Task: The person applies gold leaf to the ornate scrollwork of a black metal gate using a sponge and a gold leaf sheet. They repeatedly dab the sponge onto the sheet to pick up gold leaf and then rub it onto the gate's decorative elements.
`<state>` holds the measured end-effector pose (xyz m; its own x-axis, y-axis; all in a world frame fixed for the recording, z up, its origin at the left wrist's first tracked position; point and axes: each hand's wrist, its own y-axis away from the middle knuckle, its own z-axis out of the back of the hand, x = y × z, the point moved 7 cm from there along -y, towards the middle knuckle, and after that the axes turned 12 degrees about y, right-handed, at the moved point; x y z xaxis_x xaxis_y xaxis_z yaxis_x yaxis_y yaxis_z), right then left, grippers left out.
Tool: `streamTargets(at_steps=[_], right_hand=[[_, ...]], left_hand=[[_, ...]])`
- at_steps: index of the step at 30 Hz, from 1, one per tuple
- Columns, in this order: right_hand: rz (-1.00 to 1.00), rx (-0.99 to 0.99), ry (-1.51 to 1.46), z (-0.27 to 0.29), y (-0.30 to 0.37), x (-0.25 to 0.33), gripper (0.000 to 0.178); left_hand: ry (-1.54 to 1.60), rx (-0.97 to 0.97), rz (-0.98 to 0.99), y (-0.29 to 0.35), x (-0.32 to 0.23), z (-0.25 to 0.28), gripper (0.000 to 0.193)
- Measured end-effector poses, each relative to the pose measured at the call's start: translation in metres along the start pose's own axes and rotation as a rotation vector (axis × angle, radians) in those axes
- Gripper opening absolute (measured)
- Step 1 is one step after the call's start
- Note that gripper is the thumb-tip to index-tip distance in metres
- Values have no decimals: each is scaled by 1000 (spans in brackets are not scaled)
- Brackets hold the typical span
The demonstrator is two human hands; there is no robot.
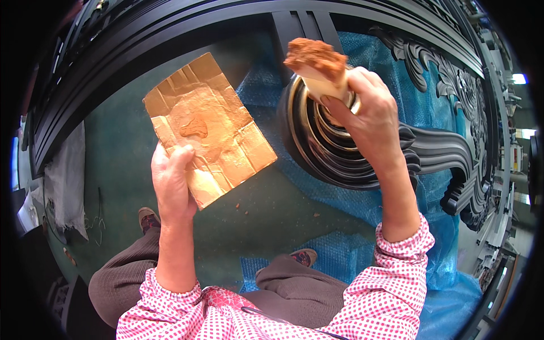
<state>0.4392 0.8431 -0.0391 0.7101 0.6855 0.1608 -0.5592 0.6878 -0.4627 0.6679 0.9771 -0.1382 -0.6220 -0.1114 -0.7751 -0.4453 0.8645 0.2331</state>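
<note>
My left hand (171,178) grips the lower left edge of a creased piece of cardboard (226,122) coated in gold paint, thumb on top. A small darker wet patch of paint lies near its middle. Raised at the right, my right hand (371,107) is closed round a pale block-like sponge (324,82) with a ragged, rust-brown upper end. The sponge is over the edge of a black carved scroll (317,150) whose ridges carry gold streaks; whether the two touch, I cannot tell.
Black moulded frame rails (141,34) run across the far side. Blue bubble wrap (345,192) lies under the scroll and along the right. Carved black leafwork (436,68) stands at the far right. Crumbs dot the green floor (243,232). White sheeting (67,175) hangs at left.
</note>
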Motion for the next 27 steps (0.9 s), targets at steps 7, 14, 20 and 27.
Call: streamTargets(at_steps=[7,14,20,27], right_hand=[[-85,-69,228,0,-18,-13,25],[66,309,84,-17,-2,26,18],[-251,117,4,15,-22,-22,24],[39,306,24,-17,-2,12,24]], left_hand=[[33,6,12,2,-4,9,35],[-11,-15,0,0,-7,11,34],[-8,-32,-4,0,-11,15,36],[32,-23,-3,0,-8,10,36]])
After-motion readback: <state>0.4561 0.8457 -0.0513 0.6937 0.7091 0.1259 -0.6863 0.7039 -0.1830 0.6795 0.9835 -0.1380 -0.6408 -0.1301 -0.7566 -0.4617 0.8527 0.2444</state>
